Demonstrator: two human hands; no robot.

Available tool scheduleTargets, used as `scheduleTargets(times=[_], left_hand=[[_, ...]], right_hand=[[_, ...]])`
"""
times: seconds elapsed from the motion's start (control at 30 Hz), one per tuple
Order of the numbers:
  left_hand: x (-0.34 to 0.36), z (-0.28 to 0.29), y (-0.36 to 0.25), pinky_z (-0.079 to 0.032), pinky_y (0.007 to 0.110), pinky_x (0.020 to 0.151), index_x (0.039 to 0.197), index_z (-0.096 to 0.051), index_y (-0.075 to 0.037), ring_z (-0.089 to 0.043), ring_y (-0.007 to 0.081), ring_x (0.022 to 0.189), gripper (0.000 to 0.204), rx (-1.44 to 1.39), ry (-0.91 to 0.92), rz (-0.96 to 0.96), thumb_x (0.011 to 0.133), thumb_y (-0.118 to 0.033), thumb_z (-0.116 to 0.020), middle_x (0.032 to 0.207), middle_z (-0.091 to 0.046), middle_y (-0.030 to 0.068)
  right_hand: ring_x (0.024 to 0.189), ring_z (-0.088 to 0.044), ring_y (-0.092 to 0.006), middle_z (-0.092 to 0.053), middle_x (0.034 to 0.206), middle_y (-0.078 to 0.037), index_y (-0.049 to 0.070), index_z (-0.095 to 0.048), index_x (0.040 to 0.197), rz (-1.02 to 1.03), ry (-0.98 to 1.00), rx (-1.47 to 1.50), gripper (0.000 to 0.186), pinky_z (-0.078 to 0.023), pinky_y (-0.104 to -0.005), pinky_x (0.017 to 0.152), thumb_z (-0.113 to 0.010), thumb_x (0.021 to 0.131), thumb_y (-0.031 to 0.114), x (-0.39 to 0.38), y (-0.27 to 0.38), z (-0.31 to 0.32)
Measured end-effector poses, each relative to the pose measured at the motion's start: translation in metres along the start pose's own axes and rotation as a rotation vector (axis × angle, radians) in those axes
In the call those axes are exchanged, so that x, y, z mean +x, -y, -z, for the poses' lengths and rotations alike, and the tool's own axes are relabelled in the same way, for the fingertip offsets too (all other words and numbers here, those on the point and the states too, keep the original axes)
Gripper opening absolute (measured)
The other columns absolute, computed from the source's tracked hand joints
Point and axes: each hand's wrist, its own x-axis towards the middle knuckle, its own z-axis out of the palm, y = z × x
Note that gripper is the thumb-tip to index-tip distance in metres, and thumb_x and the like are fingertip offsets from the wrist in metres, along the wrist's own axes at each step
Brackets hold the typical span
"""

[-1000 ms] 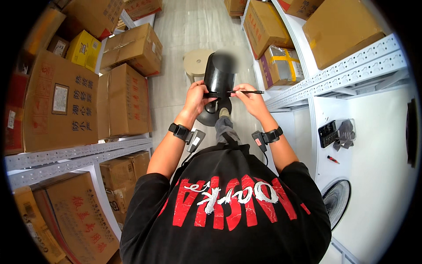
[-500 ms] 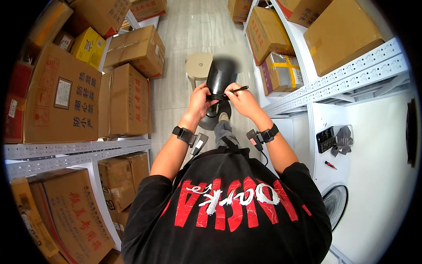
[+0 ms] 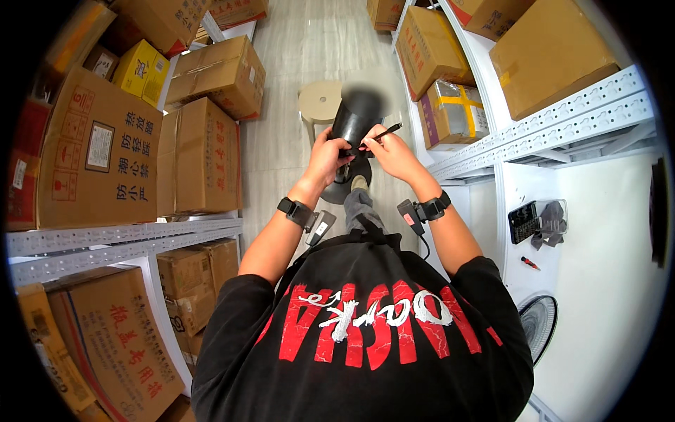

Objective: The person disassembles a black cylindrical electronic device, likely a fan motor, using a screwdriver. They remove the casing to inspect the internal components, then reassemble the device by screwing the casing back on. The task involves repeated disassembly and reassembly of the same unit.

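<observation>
In front of me rises a glossy black cylinder (image 3: 351,119) whose upper end is blurred. Below it, a black round base (image 3: 339,191) rests on the floor beside my foot. My left hand (image 3: 327,156) is closed on the lower left side of the cylinder, thumb against its surface. In my right hand (image 3: 389,152) I pinch a thin black pen-like tool (image 3: 391,130), its rear end pointing up and to the right. The tool's front end meets the lower right of the cylinder, where my fingers partly hide it.
A beige round stool (image 3: 318,98) stands behind the cylinder. Shelves with cardboard boxes (image 3: 204,158) line the left, and more boxes (image 3: 432,53) the right. On the white right-hand surface lie a black case of small parts (image 3: 522,222), a red-and-black screwdriver (image 3: 530,263) and a fan (image 3: 538,327).
Both hands have shifted slightly up the cylinder. The tool in my right hand is now tilted more steeply, its rear end higher. My left fingers have moved along the cylinder's side.
</observation>
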Motion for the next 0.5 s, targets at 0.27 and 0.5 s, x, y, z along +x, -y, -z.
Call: scheduleTargets(times=[0.27, 0.5], left_hand=[[0.007, 0.008, 0.004, -0.058, 0.041, 0.075, 0.136, -0.042, 0.002, -0.063, 0.0255, 0.093, 0.059, -0.047, 0.071, 0.015, 0.078, 0.004, -0.055, 0.111, -0.058, 0.0156], [0.014, 0.005, -0.006, -0.056, 0.045, 0.075, 0.143, -0.033, -0.004, -0.060, 0.0293, 0.095, 0.072, 0.027, 0.021, 0.120, 0.074, 0.008, -0.052, 0.117, -0.052, 0.0169]], right_hand=[[0.089, -0.066, -0.0176, -0.068, 0.092, -0.010, 0.000, -0.054, 0.096, 0.024, -0.038, 0.206, 0.018, -0.052, -0.0340, 0.081, -0.052, 0.104, 0.016, -0.006, -0.018, -0.009], [0.090, -0.063, -0.0171, -0.067, 0.091, -0.008, 0.002, -0.056, 0.096, 0.097, 0.008, 0.188, 0.016, -0.050, -0.0330, 0.084, -0.053, 0.103, 0.015, -0.009, -0.019, -0.010]])
